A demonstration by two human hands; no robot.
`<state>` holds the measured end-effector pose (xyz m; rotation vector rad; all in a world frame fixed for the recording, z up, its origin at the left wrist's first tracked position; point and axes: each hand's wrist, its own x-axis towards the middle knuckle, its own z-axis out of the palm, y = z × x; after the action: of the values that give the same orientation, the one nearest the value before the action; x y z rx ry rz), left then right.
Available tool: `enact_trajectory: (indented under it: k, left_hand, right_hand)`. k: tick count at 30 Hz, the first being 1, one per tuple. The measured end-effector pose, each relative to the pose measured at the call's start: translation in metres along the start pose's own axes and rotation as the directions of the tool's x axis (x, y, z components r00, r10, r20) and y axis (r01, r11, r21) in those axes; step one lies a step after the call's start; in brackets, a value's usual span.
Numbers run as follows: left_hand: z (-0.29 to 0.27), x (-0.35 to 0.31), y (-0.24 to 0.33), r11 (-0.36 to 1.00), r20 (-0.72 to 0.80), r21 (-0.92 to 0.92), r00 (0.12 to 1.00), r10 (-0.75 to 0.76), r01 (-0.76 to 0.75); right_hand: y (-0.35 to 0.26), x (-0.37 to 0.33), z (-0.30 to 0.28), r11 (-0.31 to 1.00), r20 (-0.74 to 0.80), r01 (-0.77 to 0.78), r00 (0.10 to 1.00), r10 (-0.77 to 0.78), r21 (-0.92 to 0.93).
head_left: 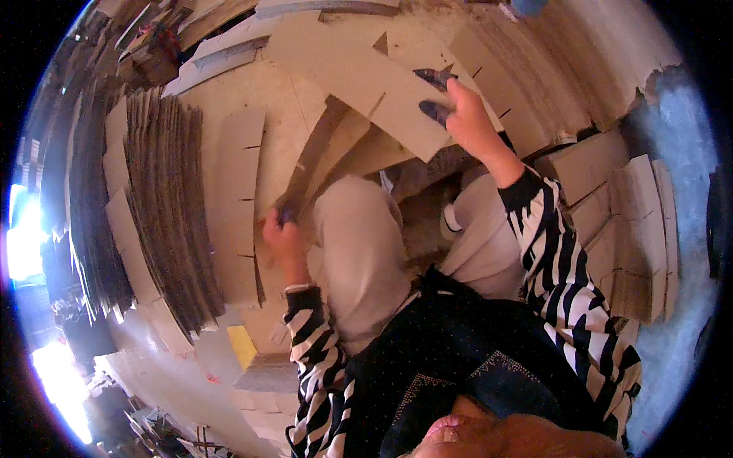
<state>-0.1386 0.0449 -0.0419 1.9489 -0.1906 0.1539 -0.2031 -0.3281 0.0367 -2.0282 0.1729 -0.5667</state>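
Observation:
My left hand [285, 237] is closed round the lower end of a narrow brown cardboard strip [314, 155], beside my left knee. The strip slants up and away under a wide, slotted cardboard panel [359, 80]. My right hand [472, 120] grips that panel near its right end, two dark-covered fingertips showing on its upper face; the other fingers are hidden. Another strip crosses below the panel, just above my knees. Left of my left hand, a long slotted cardboard piece [235, 202] lies flat.
Tall stacks of cardboard strips [168, 206] stand at the left. More cardboard stacks [527, 72] lie at the far right, and slotted pieces [637, 237] lean near my right arm. A small yellow piece [242, 346] is at the lower left.

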Motion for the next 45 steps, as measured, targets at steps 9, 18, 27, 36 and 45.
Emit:
enact_trajectory:
  k: [9, 18, 27, 36, 45]
  left_hand:
    - [0.069, 0.083, 0.016, 0.978, 0.227, 0.169, 0.970, 0.082, -0.122]
    - [0.071, 0.124, 0.026, 0.615, 0.324, 0.729, 0.943, 0.077, -0.301]
    - [0.068, 0.130, 0.046, 0.502, 0.267, 0.813, 0.955, 0.129, -0.295]
    - [0.090, 0.085, 0.064, 0.704, 0.577, 0.461, 0.785, 0.224, -0.540]
    - [0.110, 0.098, 0.058, 0.761, 0.499, 0.401, 0.818, 0.284, -0.510]
  right_hand:
    - [0.002, 0.026, 0.046, 0.994, 0.090, 0.063, 0.994, -0.055, -0.085]
    - [-0.019, 0.014, 0.045, 0.914, 0.192, 0.205, 0.971, -0.145, -0.351]
    - [-0.059, 0.025, 0.071, 0.788, 0.403, 0.406, 0.888, -0.221, -0.464]
    - [-0.003, -0.010, 0.070, 0.771, 0.497, 0.368, 0.864, -0.078, -0.519]
    - [0.033, -0.024, 0.081, 0.847, 0.338, 0.299, 0.929, -0.153, -0.439]
